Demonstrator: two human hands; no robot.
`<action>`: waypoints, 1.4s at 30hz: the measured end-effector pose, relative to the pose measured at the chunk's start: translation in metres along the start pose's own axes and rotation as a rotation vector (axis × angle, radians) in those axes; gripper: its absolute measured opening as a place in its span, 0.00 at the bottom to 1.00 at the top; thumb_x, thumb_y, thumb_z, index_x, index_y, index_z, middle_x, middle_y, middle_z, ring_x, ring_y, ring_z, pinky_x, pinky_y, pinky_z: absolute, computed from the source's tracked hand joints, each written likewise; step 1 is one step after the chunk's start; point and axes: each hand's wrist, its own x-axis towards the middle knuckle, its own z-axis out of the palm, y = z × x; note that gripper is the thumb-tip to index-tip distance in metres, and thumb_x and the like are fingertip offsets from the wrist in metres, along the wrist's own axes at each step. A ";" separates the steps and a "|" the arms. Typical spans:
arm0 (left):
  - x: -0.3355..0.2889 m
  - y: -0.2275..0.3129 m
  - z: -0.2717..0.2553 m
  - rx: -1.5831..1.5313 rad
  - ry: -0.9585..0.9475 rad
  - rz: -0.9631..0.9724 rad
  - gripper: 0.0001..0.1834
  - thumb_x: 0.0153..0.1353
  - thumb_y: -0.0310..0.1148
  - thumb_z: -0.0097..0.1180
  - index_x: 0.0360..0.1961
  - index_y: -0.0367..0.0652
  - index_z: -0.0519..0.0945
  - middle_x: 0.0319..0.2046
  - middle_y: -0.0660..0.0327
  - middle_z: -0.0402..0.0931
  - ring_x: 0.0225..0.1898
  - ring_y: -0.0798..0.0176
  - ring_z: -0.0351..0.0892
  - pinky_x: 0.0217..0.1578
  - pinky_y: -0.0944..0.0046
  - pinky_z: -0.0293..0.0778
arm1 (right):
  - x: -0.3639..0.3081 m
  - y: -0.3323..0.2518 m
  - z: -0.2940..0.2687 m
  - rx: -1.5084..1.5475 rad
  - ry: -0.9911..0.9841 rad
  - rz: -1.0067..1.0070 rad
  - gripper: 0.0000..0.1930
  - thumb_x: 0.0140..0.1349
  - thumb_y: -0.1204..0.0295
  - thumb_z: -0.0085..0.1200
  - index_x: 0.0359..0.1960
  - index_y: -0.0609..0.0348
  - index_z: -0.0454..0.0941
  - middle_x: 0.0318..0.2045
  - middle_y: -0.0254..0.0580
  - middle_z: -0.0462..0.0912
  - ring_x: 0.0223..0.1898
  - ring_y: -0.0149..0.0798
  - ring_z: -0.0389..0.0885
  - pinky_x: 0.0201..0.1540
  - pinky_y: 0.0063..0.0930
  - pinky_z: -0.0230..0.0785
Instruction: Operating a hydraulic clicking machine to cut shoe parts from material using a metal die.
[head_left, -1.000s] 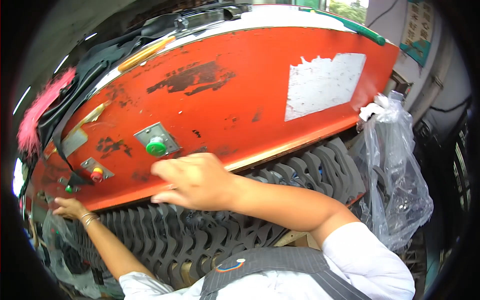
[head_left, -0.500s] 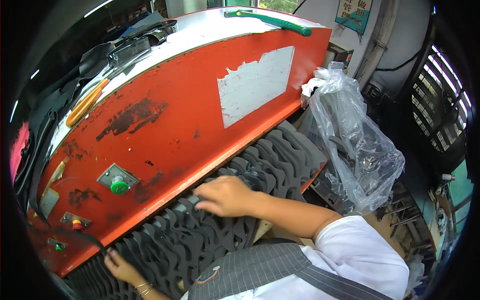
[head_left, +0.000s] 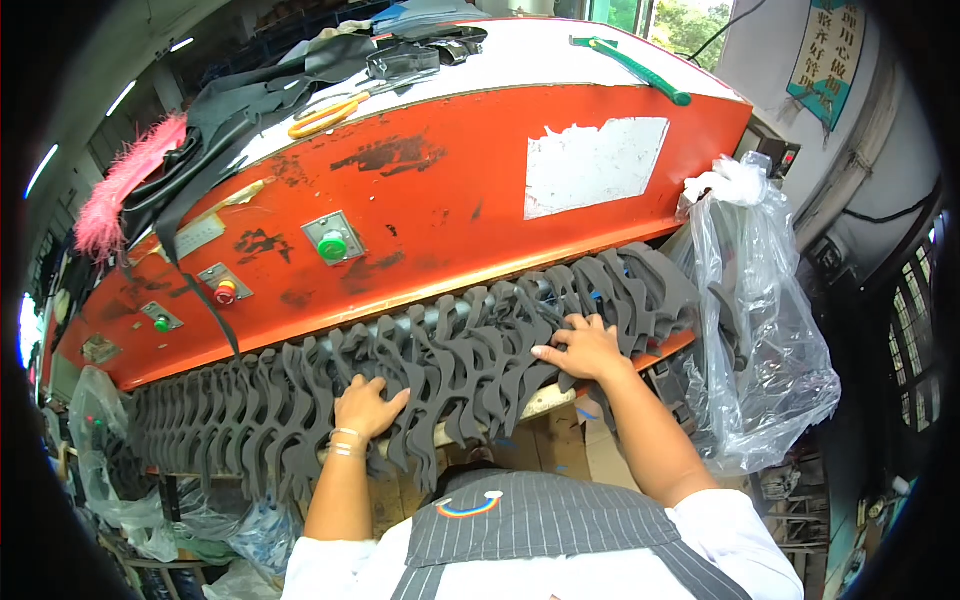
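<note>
Along the foot of the red machine runs a long row of dark grey, wavy-edged foam-like pieces (head_left: 470,350), standing packed side by side. My left hand (head_left: 366,405) rests on the near side of the row around its middle, thumb apart from the fingers. Farther right, my right hand (head_left: 588,350) lies over the tops of the pieces, its thumb stretched out to the left and its fingers apart. Both hands touch the pieces, and neither visibly grips one. Some fingertips are partly hidden among the wavy edges.
Behind the row rises the red machine panel (head_left: 440,220) with green buttons (head_left: 332,246) and a red knob (head_left: 225,291). On its white top lie a green-handled hammer (head_left: 640,70), orange-handled scissors (head_left: 328,115) and black strips (head_left: 250,110). A clear plastic bag (head_left: 765,360) hangs at the right.
My view has turned, so more of the row's left end shows. My left hand has come from the left end toward the middle. My right hand has shifted right along the pieces.
</note>
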 end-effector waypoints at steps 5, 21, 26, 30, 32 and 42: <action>-0.014 0.018 0.001 0.045 -0.073 -0.096 0.34 0.57 0.64 0.45 0.49 0.47 0.80 0.52 0.50 0.75 0.54 0.44 0.74 0.55 0.44 0.66 | -0.009 0.006 -0.002 0.001 -0.025 -0.013 0.37 0.55 0.30 0.42 0.49 0.45 0.83 0.60 0.44 0.70 0.63 0.52 0.60 0.63 0.59 0.48; -0.054 0.030 0.035 0.126 0.194 -0.049 0.30 0.62 0.56 0.45 0.29 0.37 0.84 0.33 0.43 0.81 0.39 0.40 0.80 0.44 0.49 0.74 | -0.036 0.029 0.017 -0.065 0.006 -0.176 0.36 0.63 0.35 0.32 0.48 0.48 0.84 0.52 0.42 0.77 0.56 0.47 0.66 0.57 0.44 0.56; -0.050 0.025 0.045 0.115 0.294 0.007 0.28 0.60 0.54 0.50 0.24 0.36 0.82 0.28 0.44 0.80 0.33 0.40 0.80 0.38 0.48 0.75 | -0.061 0.041 0.033 -0.088 0.104 -0.229 0.33 0.64 0.37 0.37 0.41 0.51 0.85 0.43 0.43 0.80 0.49 0.47 0.72 0.53 0.40 0.61; -0.048 0.010 0.068 0.131 0.341 0.068 0.26 0.58 0.51 0.53 0.20 0.36 0.80 0.25 0.46 0.79 0.29 0.42 0.79 0.33 0.48 0.71 | -0.072 0.042 0.026 -0.155 -0.044 -0.300 0.34 0.63 0.37 0.39 0.42 0.54 0.84 0.44 0.46 0.78 0.49 0.48 0.72 0.54 0.42 0.61; -0.047 0.004 0.076 0.103 0.328 0.080 0.25 0.58 0.50 0.54 0.19 0.38 0.79 0.24 0.48 0.78 0.28 0.43 0.78 0.32 0.48 0.68 | -0.068 0.044 0.006 -0.107 -0.278 -0.313 0.35 0.64 0.37 0.37 0.53 0.55 0.78 0.49 0.52 0.76 0.55 0.53 0.70 0.59 0.44 0.60; -0.078 -0.046 0.058 -0.199 -0.263 0.218 0.23 0.54 0.46 0.59 0.20 0.33 0.73 0.26 0.46 0.75 0.33 0.40 0.76 0.37 0.52 0.72 | 0.038 0.062 -0.075 0.202 0.781 -0.388 0.13 0.63 0.65 0.54 0.42 0.61 0.78 0.41 0.50 0.79 0.47 0.52 0.75 0.52 0.42 0.68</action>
